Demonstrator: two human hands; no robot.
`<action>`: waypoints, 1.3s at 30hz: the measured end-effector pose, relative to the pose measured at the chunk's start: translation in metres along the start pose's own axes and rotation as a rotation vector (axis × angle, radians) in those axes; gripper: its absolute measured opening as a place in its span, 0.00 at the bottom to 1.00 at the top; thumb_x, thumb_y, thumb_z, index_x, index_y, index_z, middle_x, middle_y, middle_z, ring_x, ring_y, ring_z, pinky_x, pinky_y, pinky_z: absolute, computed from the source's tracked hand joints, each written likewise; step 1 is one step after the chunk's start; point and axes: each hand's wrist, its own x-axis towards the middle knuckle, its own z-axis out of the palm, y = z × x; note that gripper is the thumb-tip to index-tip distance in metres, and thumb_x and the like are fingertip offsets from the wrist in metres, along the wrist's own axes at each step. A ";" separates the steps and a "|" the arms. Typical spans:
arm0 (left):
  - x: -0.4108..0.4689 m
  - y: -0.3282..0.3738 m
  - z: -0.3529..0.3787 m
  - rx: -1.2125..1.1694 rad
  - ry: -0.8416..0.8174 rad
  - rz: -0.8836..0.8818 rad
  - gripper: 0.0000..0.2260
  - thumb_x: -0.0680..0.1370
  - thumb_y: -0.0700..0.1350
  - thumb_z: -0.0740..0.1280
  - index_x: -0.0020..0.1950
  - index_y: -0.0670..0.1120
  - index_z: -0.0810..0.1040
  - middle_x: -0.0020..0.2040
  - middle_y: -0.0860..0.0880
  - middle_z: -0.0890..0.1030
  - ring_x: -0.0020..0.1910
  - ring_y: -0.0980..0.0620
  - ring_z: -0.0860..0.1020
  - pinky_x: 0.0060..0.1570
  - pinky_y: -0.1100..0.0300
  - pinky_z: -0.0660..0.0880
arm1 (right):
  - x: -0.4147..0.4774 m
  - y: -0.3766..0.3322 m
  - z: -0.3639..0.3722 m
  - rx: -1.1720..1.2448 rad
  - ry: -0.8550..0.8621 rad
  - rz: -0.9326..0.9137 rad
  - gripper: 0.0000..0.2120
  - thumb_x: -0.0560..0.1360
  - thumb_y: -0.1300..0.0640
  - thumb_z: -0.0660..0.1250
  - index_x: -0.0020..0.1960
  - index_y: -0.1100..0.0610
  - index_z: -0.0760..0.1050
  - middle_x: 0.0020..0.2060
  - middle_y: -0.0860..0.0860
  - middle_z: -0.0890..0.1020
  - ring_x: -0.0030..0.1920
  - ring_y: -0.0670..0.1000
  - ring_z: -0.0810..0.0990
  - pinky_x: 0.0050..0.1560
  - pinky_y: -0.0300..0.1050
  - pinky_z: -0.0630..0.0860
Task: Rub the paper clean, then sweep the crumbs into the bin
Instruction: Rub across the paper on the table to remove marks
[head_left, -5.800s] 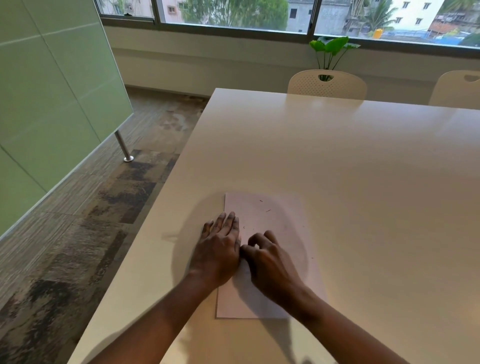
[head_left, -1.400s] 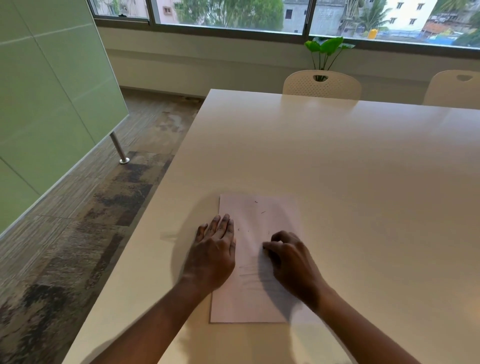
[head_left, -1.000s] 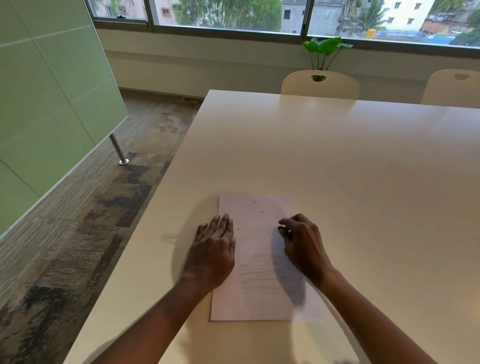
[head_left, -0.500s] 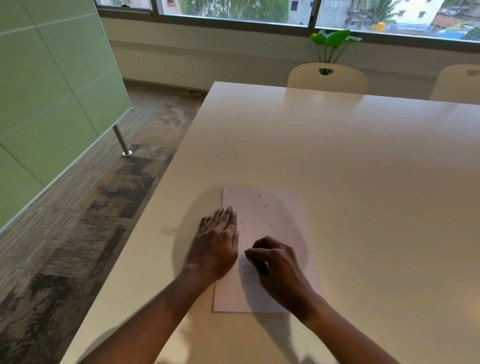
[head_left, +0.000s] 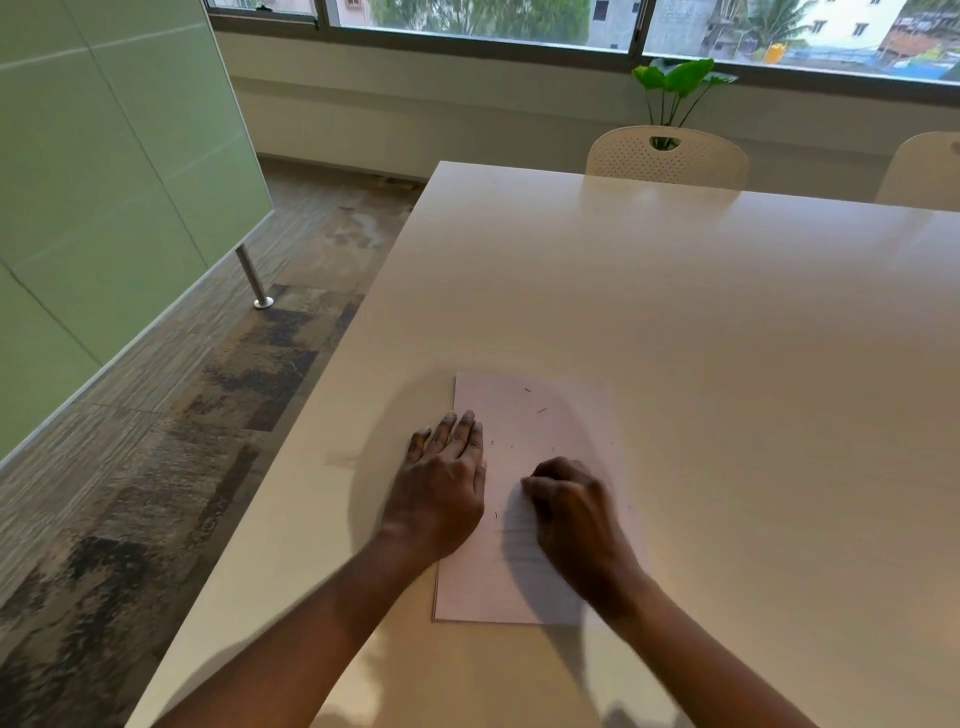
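A long white table (head_left: 701, 312) fills most of the room from where I stand, its glossy top catching the daylight. Along the left runs a pale green glass partition (head_left: 104, 182), propped on a slim metal post (head_left: 253, 283) that meets the mottled brown and grey carpet (head_left: 171, 457). A wide window (head_left: 467, 15) spans the far wall, with trees and buildings outside. Two cream perforated chairs are pushed in at the table's far edge, one (head_left: 667, 158) near the middle and the other (head_left: 924, 171) cut off by the right border. A leafy green plant (head_left: 678, 83) stands behind the first chair.

The sheet of paper (head_left: 524, 431) lies flat on the table near the person's edge, a little towards the table's left side, long side running away from them. Faint pencil lines show across its lower half.

The left hand (head_left: 441, 493) lies palm down with its fingers straight and together, pressing on the sheet's left edge, partly on the paper and partly on the table. The right hand (head_left: 571, 509) sits on the middle of the sheet with its fingers curled under, knuckles up; I cannot tell whether it pinches anything, since the fingertips are hidden and the hand is blurred.

Small dark crumbs (head_left: 542, 410) are scattered over the sheet's upper half, beyond both hands.
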 end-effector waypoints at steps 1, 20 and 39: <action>0.001 -0.001 0.000 -0.001 -0.005 -0.001 0.26 0.84 0.53 0.45 0.82 0.47 0.54 0.82 0.48 0.55 0.81 0.51 0.51 0.78 0.50 0.47 | -0.009 -0.011 0.006 0.025 -0.049 -0.055 0.10 0.78 0.56 0.64 0.55 0.52 0.83 0.53 0.50 0.81 0.52 0.48 0.78 0.53 0.40 0.76; 0.000 0.000 -0.002 -0.003 -0.001 0.000 0.25 0.85 0.52 0.48 0.82 0.47 0.56 0.82 0.49 0.56 0.81 0.51 0.51 0.79 0.49 0.51 | 0.007 0.006 -0.009 -0.015 0.016 0.027 0.09 0.77 0.62 0.69 0.55 0.58 0.84 0.54 0.55 0.84 0.52 0.52 0.80 0.55 0.45 0.78; 0.002 -0.002 0.001 0.020 -0.014 0.003 0.25 0.84 0.52 0.49 0.81 0.46 0.56 0.82 0.48 0.57 0.81 0.50 0.52 0.79 0.47 0.52 | -0.012 -0.006 -0.004 0.050 -0.067 -0.178 0.10 0.74 0.66 0.70 0.51 0.57 0.85 0.48 0.52 0.84 0.48 0.52 0.79 0.50 0.43 0.78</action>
